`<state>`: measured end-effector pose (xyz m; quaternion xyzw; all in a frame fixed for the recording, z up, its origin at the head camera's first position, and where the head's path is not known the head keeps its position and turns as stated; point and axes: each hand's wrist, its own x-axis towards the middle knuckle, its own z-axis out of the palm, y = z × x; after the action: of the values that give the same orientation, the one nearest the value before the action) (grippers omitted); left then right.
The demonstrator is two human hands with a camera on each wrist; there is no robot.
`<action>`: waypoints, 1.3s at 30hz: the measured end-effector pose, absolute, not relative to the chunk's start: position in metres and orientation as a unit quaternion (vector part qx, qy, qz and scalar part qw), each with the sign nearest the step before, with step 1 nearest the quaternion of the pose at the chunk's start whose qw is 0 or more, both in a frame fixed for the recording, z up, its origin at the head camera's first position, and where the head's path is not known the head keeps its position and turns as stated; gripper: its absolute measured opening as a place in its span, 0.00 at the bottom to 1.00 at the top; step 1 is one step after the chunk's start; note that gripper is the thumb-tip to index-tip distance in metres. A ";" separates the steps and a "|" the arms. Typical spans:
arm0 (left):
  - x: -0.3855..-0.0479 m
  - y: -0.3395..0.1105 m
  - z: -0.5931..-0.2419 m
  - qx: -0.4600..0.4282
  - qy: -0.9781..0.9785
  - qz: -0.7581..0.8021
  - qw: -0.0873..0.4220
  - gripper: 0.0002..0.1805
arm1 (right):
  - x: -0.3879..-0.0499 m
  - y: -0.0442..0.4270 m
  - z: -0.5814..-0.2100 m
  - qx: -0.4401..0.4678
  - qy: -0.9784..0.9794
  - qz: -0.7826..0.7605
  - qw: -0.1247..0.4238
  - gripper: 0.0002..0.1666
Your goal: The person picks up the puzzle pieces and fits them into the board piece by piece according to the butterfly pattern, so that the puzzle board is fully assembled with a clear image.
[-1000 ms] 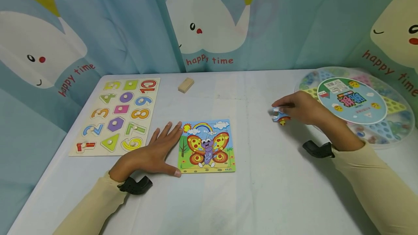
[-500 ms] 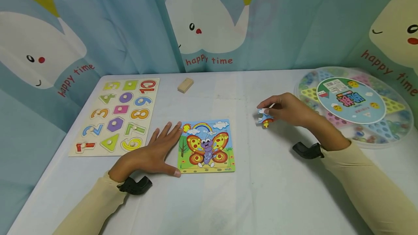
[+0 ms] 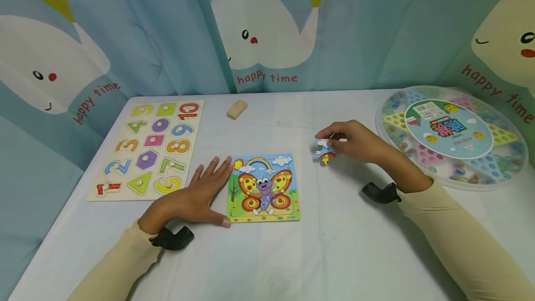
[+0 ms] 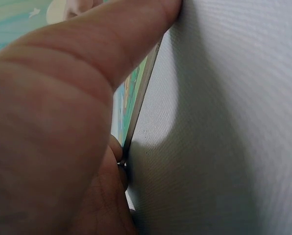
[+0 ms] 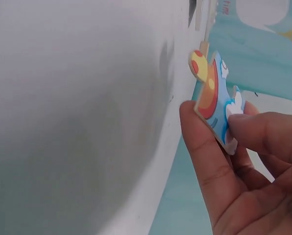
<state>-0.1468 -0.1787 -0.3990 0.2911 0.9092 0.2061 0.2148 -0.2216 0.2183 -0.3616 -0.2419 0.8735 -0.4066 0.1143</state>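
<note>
My left hand point(image 3: 194, 199) lies spread on the table at the left side of a square butterfly jigsaw puzzle point(image 3: 265, 189). Its fingertips and thumb tip are at the puzzle's left edge, and in the left wrist view the thumb point(image 4: 131, 34) crosses in front of the board's side. To the right of the puzzle, my right hand point(image 3: 355, 142) pinches a small jigsaw piece point(image 3: 324, 151) above the table. Up close in the right wrist view, that jigsaw piece point(image 5: 210, 98) shows blue, white, red and yellow, held between thumb and fingers.
A number-and-shape peg board point(image 3: 152, 151) lies at the left. One small wooden block point(image 3: 237, 109) sits near the back edge. At the right is a large round clear case point(image 3: 459, 171) of colourful beads with a blue label. A whale-print curtain point(image 3: 355, 36) hangs behind the white table point(image 3: 292, 264).
My right hand has moved left with the jigsaw piece, away from the round case and closer to the butterfly puzzle. The left hand has stayed in place.
</note>
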 end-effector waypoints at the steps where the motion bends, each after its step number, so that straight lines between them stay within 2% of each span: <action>1: -0.147 -0.179 -0.399 0.291 0.909 0.206 0.215 0.68 | -0.222 0.217 -0.362 -0.244 0.876 -0.402 0.107 0.16; 6: -0.147 -0.178 -0.400 0.290 0.910 0.204 0.217 0.68 | -0.222 0.209 -0.361 -0.262 0.880 -0.389 0.076 0.16; 20: -0.145 -0.178 -0.397 0.285 0.912 0.202 0.217 0.69 | -0.220 0.185 -0.367 -0.284 0.868 -0.406 0.048 0.14; 39: -0.147 -0.177 -0.398 0.287 0.910 0.204 0.217 0.69 | -0.216 0.148 -0.367 -0.297 0.850 -0.427 0.087 0.15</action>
<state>-0.1465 -0.1771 -0.3978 0.2874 0.9104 0.2039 0.2167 -0.2163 0.1475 -0.3675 -0.2974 0.8497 -0.4266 0.0868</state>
